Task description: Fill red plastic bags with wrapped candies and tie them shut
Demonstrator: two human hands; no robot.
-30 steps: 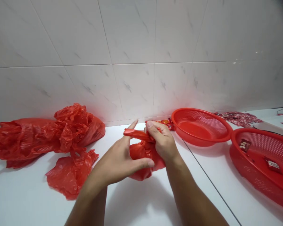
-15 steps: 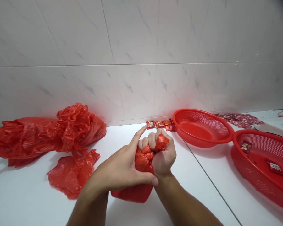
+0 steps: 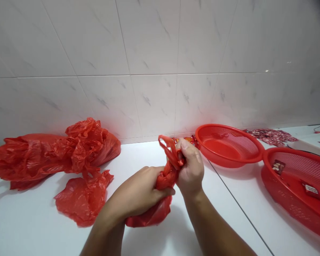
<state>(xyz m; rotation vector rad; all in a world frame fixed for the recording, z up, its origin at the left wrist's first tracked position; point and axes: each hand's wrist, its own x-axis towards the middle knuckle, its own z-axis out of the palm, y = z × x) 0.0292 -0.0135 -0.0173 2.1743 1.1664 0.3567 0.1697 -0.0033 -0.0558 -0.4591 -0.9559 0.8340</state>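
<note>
A filled red plastic bag (image 3: 153, 215) hangs just over the white table in front of me, its neck twisted tight. My left hand (image 3: 142, 192) wraps around the twisted neck, thumb across the front. Higher up, my right hand (image 3: 191, 167) is closed on the gathered top of the same bag. A looped handle of the bag sticks up beside the right fingers. What the bag contains is hidden.
Filled red plastic bags (image 3: 50, 153) lie at the left by the tiled wall, with a loose crumpled red bag (image 3: 81, 201) before them. Two red mesh baskets (image 3: 229, 161) stand at right; the nearer holds small packets (image 3: 310, 189). Small snack packets (image 3: 188, 139) lie by the wall.
My right hand has opened its wrap and shifted its grip slightly right on the bag's top, where a handle loop now stands up. My left hand's fingers have closed around the neck.
</note>
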